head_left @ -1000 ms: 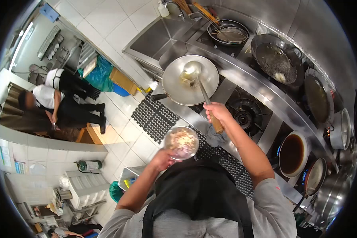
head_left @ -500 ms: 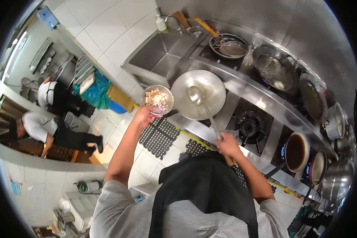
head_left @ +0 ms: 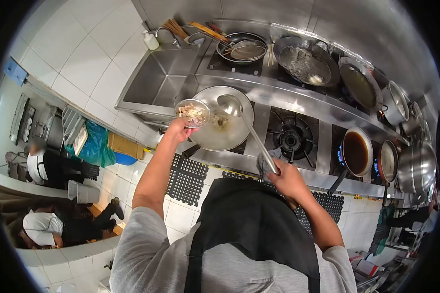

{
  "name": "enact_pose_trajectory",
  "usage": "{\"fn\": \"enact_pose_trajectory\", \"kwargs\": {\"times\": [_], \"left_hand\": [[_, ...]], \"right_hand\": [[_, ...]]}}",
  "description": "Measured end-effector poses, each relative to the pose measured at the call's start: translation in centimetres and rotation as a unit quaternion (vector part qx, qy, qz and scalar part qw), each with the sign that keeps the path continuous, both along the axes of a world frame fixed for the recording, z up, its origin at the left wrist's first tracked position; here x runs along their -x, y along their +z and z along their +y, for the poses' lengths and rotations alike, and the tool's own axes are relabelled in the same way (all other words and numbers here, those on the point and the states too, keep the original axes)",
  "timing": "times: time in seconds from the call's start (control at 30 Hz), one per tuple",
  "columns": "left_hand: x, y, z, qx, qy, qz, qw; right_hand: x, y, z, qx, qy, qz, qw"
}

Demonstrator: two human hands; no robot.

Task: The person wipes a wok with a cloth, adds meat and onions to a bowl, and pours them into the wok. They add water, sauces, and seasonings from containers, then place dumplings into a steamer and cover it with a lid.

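1. Left hand (head_left: 178,128): grip closed about the lower edge of a metal bowl (head_left: 209,118), left of the frame's centre.
2. Bowl contents: chopped pale and pinkish pieces (head_left: 192,113), heaped within the rim.
3. Bowl position: it overlaps the left side of the wok (head_left: 230,137) in view. Whether the two touch cannot be determined.
4. Right hand (head_left: 288,178): grip wrapped around the handle of a ladle (head_left: 259,141), just right of centre. The ladle's head lies over the upper part of the wok; contact is uncertain.
5. Wok: a wet patch with dark specks (head_left: 221,122) is noted on its inner surface.
6. Step in hand, as judged: the filled bowl is presented at the wok's edge, with the ladle at the ready.
7. Next move, as judged: it calls for a steady left wrist, controlled tilt of the bowl, and clearance from the ladle's head.
8. Adjacent: a bare burner (head_left: 292,139), right of the wok.
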State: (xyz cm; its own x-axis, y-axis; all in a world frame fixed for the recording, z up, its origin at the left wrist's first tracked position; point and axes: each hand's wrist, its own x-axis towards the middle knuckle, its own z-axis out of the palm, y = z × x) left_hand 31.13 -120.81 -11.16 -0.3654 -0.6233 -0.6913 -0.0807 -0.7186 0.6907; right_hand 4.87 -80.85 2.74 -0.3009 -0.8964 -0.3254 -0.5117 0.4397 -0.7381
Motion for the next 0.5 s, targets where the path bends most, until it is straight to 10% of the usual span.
{"fn": "enact_pose_trajectory", "kwargs": {"times": [0.4, 0.5], "left_hand": [[3.8, 1.1, 2.1, 0.246, -0.046, -0.206, 0.946], [6.1, -4.4, 1.6, 0.494, -0.097, -0.493, 0.710]], "right_hand": [[2.5, -4.8, 3.9, 0.067, -0.032, -0.049, 0.996], [3.0, -5.6, 4.0, 0.053, -0.026, -0.040, 0.997]]}}
